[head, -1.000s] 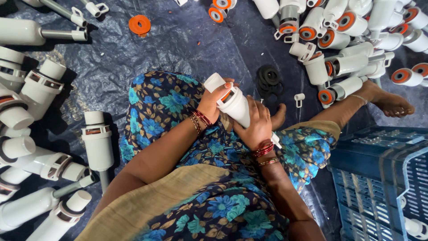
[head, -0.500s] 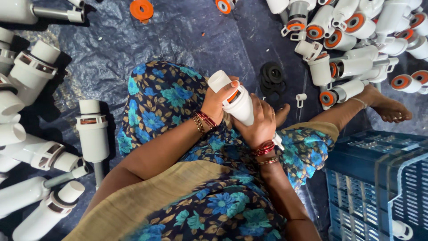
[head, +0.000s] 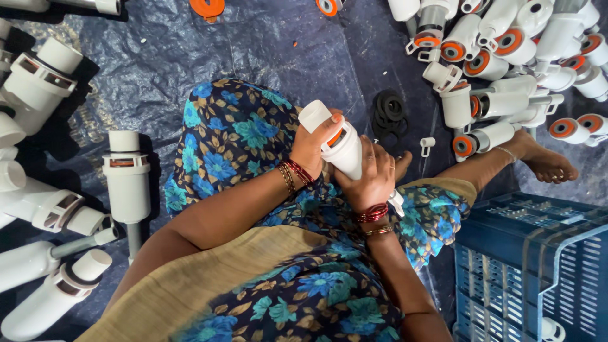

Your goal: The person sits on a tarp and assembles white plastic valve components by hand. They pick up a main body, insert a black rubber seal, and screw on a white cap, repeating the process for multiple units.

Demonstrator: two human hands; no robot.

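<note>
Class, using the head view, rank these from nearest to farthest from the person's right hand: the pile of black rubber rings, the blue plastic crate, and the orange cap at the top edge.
From the right hand:
1. Pile of black rubber rings, just above it on the tarp.
2. Blue plastic crate, lower right.
3. Orange cap, far upper left at the picture's edge.

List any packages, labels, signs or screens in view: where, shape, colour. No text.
No labels, signs or screens show.
Nearest to packaging: blue plastic crate, lower right beside the person's leg, rectangular, slotted walls, one white part inside.
Both hands, left hand and right hand, grip an unmarked white plastic fitting with an orange ring.
</note>
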